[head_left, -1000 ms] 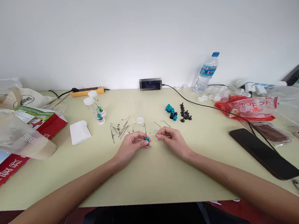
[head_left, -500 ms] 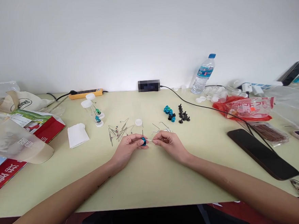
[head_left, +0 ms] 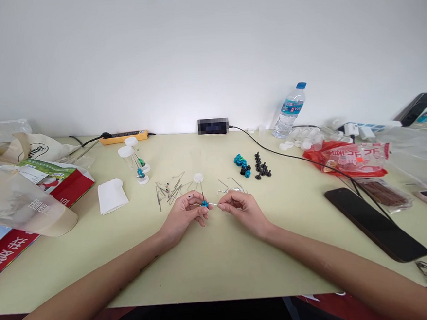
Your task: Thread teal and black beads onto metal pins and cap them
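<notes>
Two hands meet over the pale green table, and we see the work between them is fine and small. Our left hand pinches a blue bead with a thin dark pin standing up out of it; our right hand is closed on the end of a thin wire that runs level toward the bead.

We judge the step goes best with the bead held still and its hole turned toward the wire, both wrists resting on the table, the wire gripped close to its tip so it does not bend.

The bead sits at the left hand's fingertips, just beside the right hand. Behind the bead lies a white cap; to the bead's left, a scatter of wire pins; behind and right of it, the loose blue beads and black beads.
</notes>
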